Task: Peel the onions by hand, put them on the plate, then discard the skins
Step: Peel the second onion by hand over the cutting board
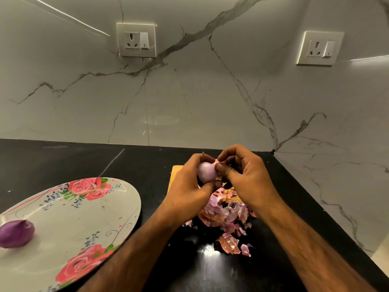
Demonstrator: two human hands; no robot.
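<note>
My left hand [190,182] grips a pale purple onion [206,171] above a wooden board [176,171], fingers curled round its far side and thumb under it. My right hand [244,175] pinches a pink flap of skin at the onion's top right between thumb and forefinger. Below the hands lies a heap of torn onion skins [225,216] on the board and the black counter. A darker purple peeled onion [15,233] rests on the left part of the flowered plate [88,207].
The black counter [73,159] runs to a marble wall with two sockets [136,40], [320,48]. The counter's right edge slants down to the lower right. More skin scraps [231,245] lie nearer to me.
</note>
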